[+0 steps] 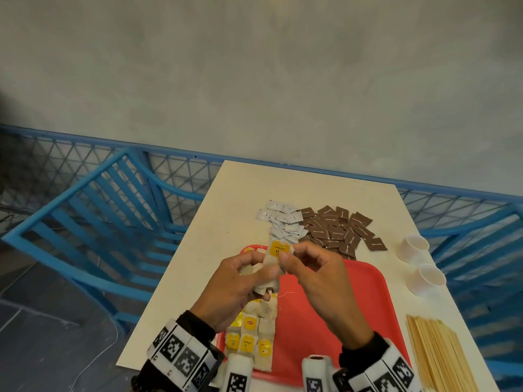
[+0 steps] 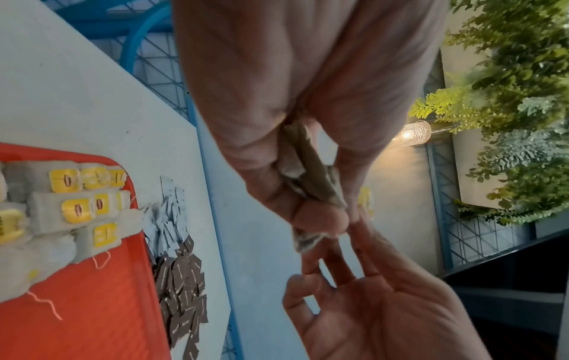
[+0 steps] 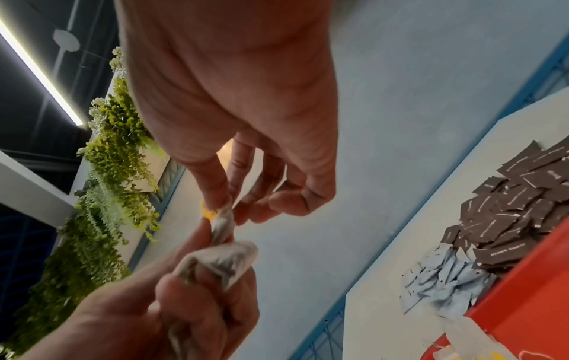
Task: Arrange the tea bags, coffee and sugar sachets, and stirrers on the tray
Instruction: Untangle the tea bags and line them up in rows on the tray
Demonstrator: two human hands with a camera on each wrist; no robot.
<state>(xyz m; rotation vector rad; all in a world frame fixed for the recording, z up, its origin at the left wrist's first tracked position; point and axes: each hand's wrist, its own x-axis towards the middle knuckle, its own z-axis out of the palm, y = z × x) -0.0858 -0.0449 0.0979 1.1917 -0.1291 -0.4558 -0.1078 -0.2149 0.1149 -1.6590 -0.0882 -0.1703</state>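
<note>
Above the red tray [image 1: 362, 292] both hands work on tea bags. My left hand [image 1: 240, 281] grips a bunch of tea bags [image 2: 311, 175] in its curled fingers. My right hand [image 1: 311, 267] pinches one tea bag with a yellow tag [image 1: 278, 248] between thumb and forefinger at the top of that bunch; the same pinch shows in the right wrist view [image 3: 223, 219]. Rows of tea bags [image 1: 252, 332] lie along the tray's left side. Grey sachets [image 1: 283, 222] and brown sachets [image 1: 336, 230] lie heaped beyond the tray. Wooden stirrers [image 1: 435, 355] lie to its right.
Two white paper cups [image 1: 414, 247] stand at the cream table's [image 1: 198, 264] right edge. A blue slatted chair [image 1: 93, 222] sits to the left, another to the right, with a blue mesh fence behind. The tray's right half is bare.
</note>
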